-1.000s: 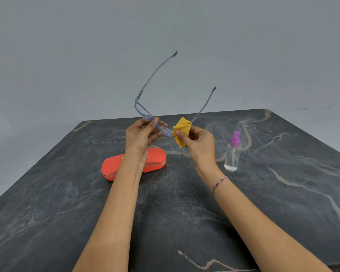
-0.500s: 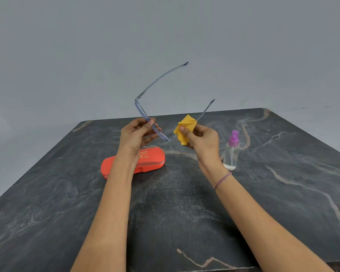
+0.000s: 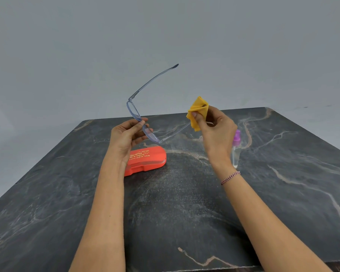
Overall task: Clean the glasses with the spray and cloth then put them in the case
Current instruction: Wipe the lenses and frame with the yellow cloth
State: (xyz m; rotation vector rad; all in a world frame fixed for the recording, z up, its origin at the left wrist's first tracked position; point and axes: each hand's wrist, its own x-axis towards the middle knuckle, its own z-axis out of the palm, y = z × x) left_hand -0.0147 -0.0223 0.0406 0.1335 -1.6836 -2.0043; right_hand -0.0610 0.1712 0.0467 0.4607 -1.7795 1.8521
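I hold the clear blue-framed glasses up above the table, their temples unfolded. My left hand pinches the frame at the bridge between the lenses. My right hand pinches the folded yellow cloth around the far end of the right temple. The closed orange case lies on the table below my left hand, partly hidden by my wrist. The spray bottle with a purple cap stands behind my right wrist, mostly hidden.
The dark marble-patterned table reaches to a plain grey wall at the back. Its right and left edges angle away from me.
The glasses have turned so the lenses face more sideways. My right hand has slid the cloth from the right lens out along the temple and risen.
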